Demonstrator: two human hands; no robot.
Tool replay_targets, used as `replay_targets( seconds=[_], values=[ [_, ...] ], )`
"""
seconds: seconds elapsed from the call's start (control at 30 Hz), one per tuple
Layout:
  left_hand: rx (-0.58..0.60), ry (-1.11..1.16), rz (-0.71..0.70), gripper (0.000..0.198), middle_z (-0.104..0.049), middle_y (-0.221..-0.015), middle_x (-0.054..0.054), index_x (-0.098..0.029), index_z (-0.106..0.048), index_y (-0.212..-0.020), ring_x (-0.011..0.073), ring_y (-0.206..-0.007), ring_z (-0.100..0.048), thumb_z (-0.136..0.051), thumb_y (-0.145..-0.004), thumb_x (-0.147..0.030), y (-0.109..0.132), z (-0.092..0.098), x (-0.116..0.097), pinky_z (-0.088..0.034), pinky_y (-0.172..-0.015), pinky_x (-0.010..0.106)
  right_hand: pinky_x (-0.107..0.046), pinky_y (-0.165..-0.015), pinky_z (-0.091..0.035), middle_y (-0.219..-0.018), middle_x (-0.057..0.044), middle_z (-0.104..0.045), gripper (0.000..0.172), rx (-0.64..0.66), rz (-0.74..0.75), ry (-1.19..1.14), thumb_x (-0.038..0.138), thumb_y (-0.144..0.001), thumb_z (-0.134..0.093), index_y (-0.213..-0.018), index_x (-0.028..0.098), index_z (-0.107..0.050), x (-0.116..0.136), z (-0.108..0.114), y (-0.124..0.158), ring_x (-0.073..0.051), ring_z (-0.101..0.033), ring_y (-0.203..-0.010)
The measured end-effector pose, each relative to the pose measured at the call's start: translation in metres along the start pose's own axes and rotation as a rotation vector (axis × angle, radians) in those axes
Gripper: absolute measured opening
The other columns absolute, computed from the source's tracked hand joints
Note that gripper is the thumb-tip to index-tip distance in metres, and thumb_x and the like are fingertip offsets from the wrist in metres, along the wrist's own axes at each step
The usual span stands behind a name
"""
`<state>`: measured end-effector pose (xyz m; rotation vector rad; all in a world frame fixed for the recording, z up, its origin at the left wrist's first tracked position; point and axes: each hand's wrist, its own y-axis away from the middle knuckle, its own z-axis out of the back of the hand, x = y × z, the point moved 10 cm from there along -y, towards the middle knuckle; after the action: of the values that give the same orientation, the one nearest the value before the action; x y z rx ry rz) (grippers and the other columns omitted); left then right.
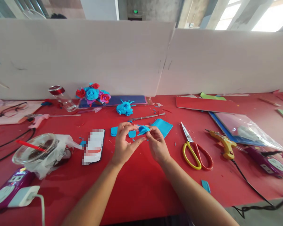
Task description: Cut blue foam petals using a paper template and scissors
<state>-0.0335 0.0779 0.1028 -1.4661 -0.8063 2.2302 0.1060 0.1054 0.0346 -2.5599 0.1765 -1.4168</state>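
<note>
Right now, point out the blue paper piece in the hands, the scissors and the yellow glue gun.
blue paper piece [143, 129], head view, its crumpled middle.
scissors [190, 141], head view, the pivot.
yellow glue gun [224, 143], head view, its body.

A paper piece [143, 129] is being held between the left grip [124, 142] and the right grip [157, 143] over the middle of the bench [136, 188]. Just behind it a folded sheet [164, 126] is being kept, with a wire [146, 117] and a single paper flower [124, 108] being kept farther back. A phone [94, 146] is being left lying to the left of the grips, a lidded cup [35, 150] farther left, and a power strip [11, 185] nearer the front edge. Scissors [195, 150] are being left lying to the right, with a glue gun [223, 142] to their right. At the back, against the partition board [85, 56], a flower bunch [93, 93] is being kept, with a jar [61, 98] on its left
</note>
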Motion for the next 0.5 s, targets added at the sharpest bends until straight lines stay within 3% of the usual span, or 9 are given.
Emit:
replay_targets(
  seconds=[0.17, 0.33, 0.5],
  values=[
    [-0.093, -0.15, -0.148, 0.033, -0.05, -0.102, 0.005, -0.024, -0.057, -0.099, 0.0192, -0.099, -0.05, -0.074, -0.071, -0.03, 0.004, 0.007, -0.024, -0.046, -0.084, 0.035, -0.027, -0.085, -0.042, -0.102, 0.002, -0.056, 0.006, 0.013, 0.01, -0.005, 0.023, -0.079, -0.069, -0.08, 0.025, -0.063, 0.003, -0.003, 0.001, -0.014, -0.053, -0.096],
    [-0.104, -0.221, -0.131, 0.022, -0.048, -0.101, 0.006, -0.022, -0.06, -0.089, 0.0197, -0.098, -0.052, -0.072, -0.073, -0.032, 0.004, 0.006, -0.022, -0.049, -0.08, 0.034, -0.025, -0.08, -0.043, -0.101, 0.001, -0.054, 0.008, 0.001, 0.03, 0.016, 0.02, -0.078, -0.069, -0.079, 0.026, -0.064, 0.004, -0.002, 0.001, -0.014, -0.052, -0.094],
    [-0.242, -0.283, -0.2, 0.021, -0.047, -0.104, 0.008, -0.022, -0.06, -0.083, 0.0215, -0.098, -0.052, -0.075, -0.07, -0.028, 0.011, 0.017, -0.027, -0.049, -0.082, 0.038, -0.024, -0.079, -0.043, -0.101, 0.001, -0.053, 0.008, -0.024, 0.045, 0.016, 0.02, -0.078, -0.07, -0.079, 0.027, -0.065, 0.005, 0.001, 0.002, -0.014, -0.051, -0.095]
  ],
)
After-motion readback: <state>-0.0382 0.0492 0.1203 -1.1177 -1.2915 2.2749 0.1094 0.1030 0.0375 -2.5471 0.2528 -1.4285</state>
